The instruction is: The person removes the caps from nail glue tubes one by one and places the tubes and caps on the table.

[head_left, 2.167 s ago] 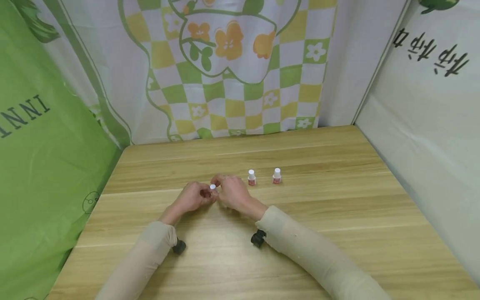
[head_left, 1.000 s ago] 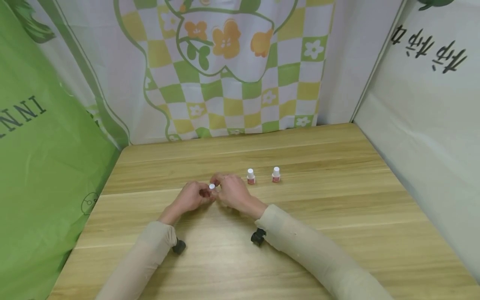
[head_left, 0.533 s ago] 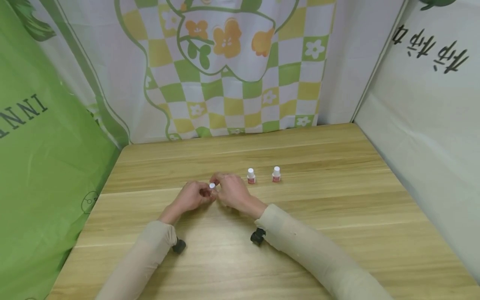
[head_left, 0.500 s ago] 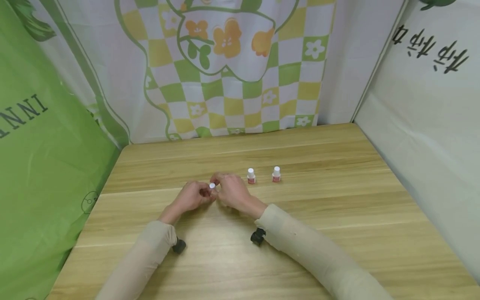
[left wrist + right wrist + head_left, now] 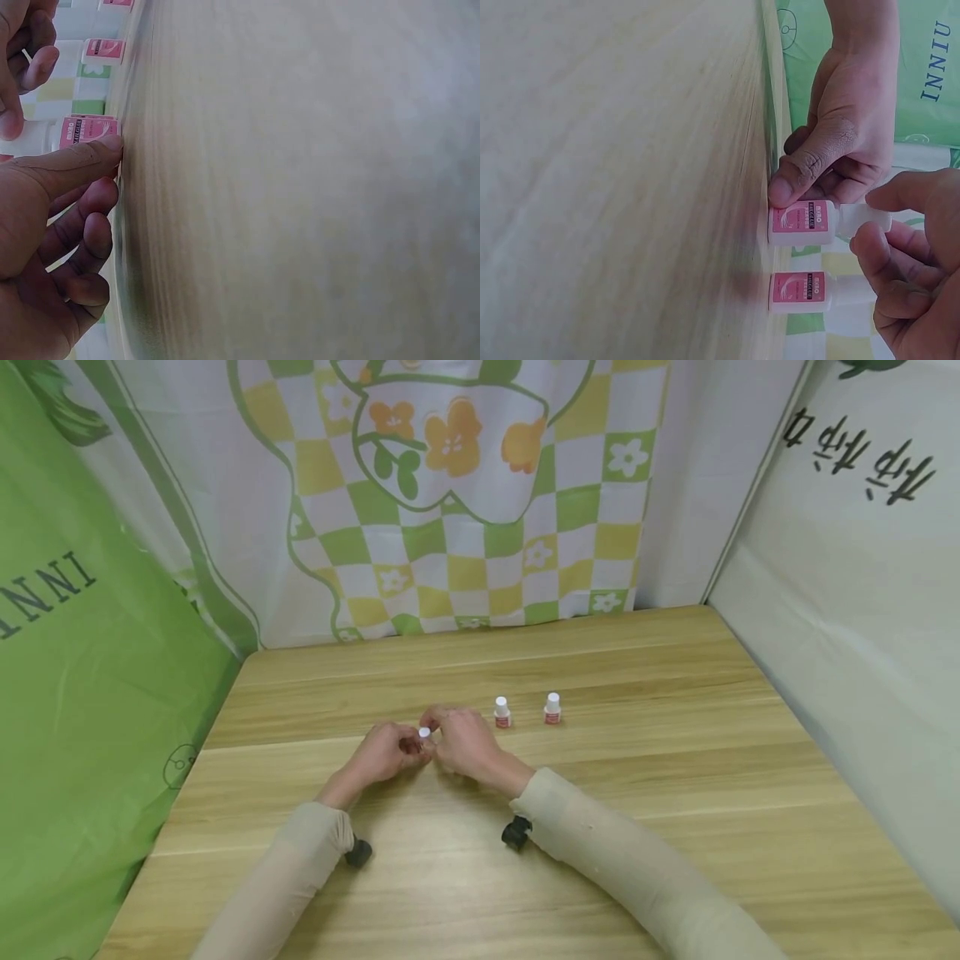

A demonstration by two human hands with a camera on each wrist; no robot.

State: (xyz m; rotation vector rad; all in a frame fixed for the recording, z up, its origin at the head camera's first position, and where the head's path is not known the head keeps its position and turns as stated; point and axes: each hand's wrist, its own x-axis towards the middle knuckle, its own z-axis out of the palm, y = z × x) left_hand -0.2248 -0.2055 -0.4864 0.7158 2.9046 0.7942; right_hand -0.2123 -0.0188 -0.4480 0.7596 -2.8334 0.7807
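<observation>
A small white glue bottle (image 5: pixel 802 223) with a pink label stands upright on the wooden table between both hands. My left hand (image 5: pixel 382 752) holds its body low down, with the thumb (image 5: pixel 90 156) lying against the label. At the top, my right hand (image 5: pixel 467 745) pinches the white cap (image 5: pixel 861 217) between thumb and finger. Two matching bottles stand to the right of my right hand: a nearer one (image 5: pixel 502 713) and a farther one (image 5: pixel 552 709). From above, the hands hide most of the held bottle.
The wooden table (image 5: pixel 600 843) runs back to a checked, flowered curtain (image 5: pixel 465 552). A green cloth (image 5: pixel 112 693) hangs on the left and a white one (image 5: pixel 847 610) on the right. Black wrist cameras sit at both cuffs.
</observation>
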